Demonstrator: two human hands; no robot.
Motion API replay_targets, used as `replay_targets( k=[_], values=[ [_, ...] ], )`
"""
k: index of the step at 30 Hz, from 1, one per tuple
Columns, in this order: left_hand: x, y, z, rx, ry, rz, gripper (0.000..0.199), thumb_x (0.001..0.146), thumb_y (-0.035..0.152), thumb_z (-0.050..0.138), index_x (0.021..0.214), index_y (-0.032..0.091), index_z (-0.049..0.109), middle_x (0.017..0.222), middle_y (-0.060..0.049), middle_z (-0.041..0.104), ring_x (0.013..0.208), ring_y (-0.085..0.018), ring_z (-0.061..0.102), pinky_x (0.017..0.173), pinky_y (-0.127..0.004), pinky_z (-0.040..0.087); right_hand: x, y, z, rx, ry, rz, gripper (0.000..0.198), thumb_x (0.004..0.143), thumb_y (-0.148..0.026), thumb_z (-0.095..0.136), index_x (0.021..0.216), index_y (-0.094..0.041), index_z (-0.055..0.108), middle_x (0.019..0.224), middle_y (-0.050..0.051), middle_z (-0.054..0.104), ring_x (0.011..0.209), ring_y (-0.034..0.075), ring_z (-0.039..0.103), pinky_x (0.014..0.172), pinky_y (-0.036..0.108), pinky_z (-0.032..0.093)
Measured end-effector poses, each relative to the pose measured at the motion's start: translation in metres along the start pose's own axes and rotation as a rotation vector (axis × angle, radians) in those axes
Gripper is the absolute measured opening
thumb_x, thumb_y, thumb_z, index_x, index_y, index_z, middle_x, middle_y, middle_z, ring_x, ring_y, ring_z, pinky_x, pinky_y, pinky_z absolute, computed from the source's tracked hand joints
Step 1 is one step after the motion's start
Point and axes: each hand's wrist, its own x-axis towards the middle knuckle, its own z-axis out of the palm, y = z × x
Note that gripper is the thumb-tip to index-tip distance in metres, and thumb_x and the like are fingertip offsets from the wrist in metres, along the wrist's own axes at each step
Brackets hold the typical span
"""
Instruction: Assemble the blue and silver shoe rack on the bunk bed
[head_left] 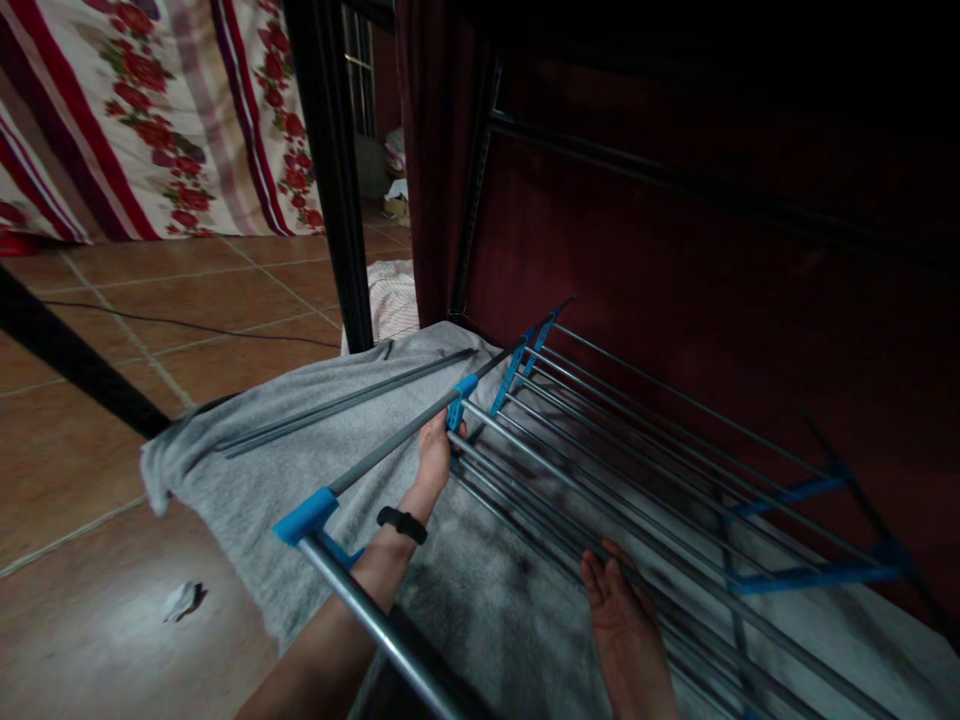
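A metal rack with grey rods and blue plastic brackets lies at a slant across the middle and right. My left hand [433, 452], with a black band on its wrist, is closed around a blue bracket [456, 405] on the rack's near side. The grey side pole [394, 445] runs from that bracket to a blue corner joint [306, 514]. From the joint a thicker metal tube [375, 625] comes toward me, above my left forearm. My right hand [626, 625] is palm up beside the lower rods [540, 520], its fingers stretched out at them and apparently touching.
Two loose grey poles [345, 405] rest on a grey blanket [247, 510]. Black posts [330, 180] and a dark red panel [675, 260] surround the blanket. A crumpled scrap [182, 601] and a dark cable [187, 324] lie on the tiled floor [75, 440].
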Motion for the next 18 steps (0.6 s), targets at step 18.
replay_targets(
  k=[18],
  values=[
    [-0.008, 0.013, 0.003, -0.03, 0.019, 0.008, 0.046, 0.096, 0.048, 0.046, 0.061, 0.021, 0.053, 0.055, 0.0, 0.05, 0.051, -0.015, 0.042, 0.055, -0.029, 0.038, -0.011, 0.017, 0.17, -1.505, -0.452, -1.068, 0.046, 0.097, -0.01, 0.041, 0.142, -0.018, 0.051, 0.138, 0.014, 0.059, 0.128, 0.024, 0.054, 0.108, 0.041, 0.044]
  ],
)
